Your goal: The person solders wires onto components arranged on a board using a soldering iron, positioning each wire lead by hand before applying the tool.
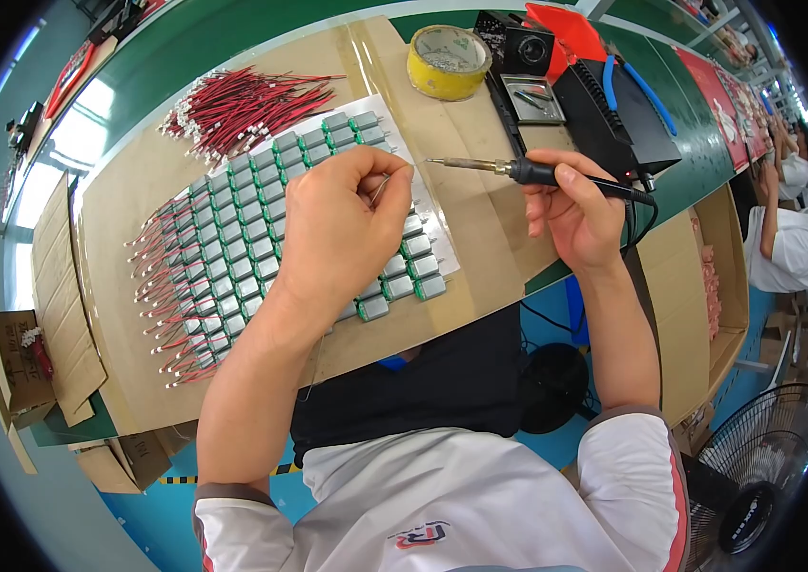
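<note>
My right hand (580, 205) grips a soldering iron (532, 173) like a pen, its metal tip pointing left toward my left hand. My left hand (342, 229) is closed in a pinch on a thin solder wire (380, 189); a loose strand hangs below the wrist. Both hands are raised over a white sheet (434, 234) holding rows of grey block-shaped parts with green circuit boards (244, 195). A gap separates the iron's tip from the left fingers. Along the left edge, red and black leads (161, 286) with white plugs extend from the blocks. My left hand hides some blocks.
A pile of red and black leads (251, 107) lies beyond the blocks. Behind the iron are a yellow tape roll (442, 81), a small metal tray (532, 100), a black station (604, 114) and blue-handled pliers (647, 95). Boxes, a fan (756, 477) and people are around the bench.
</note>
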Demonstrator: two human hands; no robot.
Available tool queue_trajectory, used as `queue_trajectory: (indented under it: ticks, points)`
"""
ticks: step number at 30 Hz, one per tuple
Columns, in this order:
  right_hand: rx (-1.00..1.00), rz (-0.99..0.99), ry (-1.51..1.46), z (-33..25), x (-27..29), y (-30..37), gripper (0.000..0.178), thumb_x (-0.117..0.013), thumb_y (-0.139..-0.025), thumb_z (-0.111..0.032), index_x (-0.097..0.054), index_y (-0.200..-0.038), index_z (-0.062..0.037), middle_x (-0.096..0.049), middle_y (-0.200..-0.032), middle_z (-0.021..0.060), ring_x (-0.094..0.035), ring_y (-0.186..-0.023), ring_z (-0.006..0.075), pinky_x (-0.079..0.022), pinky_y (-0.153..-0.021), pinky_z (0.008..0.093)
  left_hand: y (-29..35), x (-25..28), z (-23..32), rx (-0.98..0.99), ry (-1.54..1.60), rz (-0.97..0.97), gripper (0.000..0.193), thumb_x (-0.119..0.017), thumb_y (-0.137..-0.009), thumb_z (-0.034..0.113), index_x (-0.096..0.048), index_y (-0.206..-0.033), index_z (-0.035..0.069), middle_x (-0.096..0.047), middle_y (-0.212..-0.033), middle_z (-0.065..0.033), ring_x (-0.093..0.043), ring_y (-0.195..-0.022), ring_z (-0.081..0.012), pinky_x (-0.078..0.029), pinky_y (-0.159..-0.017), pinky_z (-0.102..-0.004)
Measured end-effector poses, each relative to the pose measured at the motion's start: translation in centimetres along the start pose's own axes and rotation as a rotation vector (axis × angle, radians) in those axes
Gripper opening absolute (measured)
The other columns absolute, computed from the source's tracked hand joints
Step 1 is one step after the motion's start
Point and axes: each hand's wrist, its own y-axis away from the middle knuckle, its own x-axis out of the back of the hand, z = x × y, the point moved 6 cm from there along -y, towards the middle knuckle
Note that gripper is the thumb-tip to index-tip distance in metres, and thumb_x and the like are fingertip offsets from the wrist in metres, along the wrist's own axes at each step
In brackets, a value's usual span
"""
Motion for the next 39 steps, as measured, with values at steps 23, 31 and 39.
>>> queue_trajectory:
  ticks: [23, 31, 39]
  points:
    - [0.723, 0.012, 1.134, -4.2, -4.8, -3.8, 0.034, -0.073, -0.099, 0.001, -0.075, -0.132, -0.0037, -0.071, -0.098, 0.0127, -0.068, -0.080, 0.0213, -0.055, -0.069, 0.0321, -0.4, 0.8, -0.8, 0.128, 0.225, 0.053, 0.013, -0.079, -0.096, 0.010, -0.071, -0.097, 0.000, -0.067, -0.064, -0.0011, -0.056, -0.056, -0.0052, -0.043, -0.053, -0.0268]
    - [0.599, 0.057, 1.076, -2.8, -4.9, -4.3, 0.035, -0.074, -0.095, 0.004, -0.076, -0.129, -0.0047, -0.070, -0.093, 0.0117, -0.066, -0.074, 0.0189, -0.053, -0.067, 0.0310, 0.1, 1.4, -0.9, 0.141, 0.377, 0.085, 0.012, -0.077, -0.095, 0.007, -0.069, -0.094, -0.001, -0.068, -0.066, -0.0003, -0.054, -0.056, -0.0029, -0.042, -0.053, -0.0244]
    - [0.158, 0.156, 0.108, -0.1, -2.5, -2.0, 0.039, -0.059, -0.115, -0.024, -0.067, -0.137, 0.0064, -0.080, -0.101, 0.0181, -0.068, -0.063, 0.0149, -0.059, -0.049, 0.0303, 0.0, 1.7, -1.0, 0.085, 0.348, 0.159, 0.011, -0.077, -0.095, 0.008, -0.070, -0.094, 0.000, -0.068, -0.068, -0.0012, -0.057, -0.058, -0.0043, -0.044, -0.054, -0.0252]
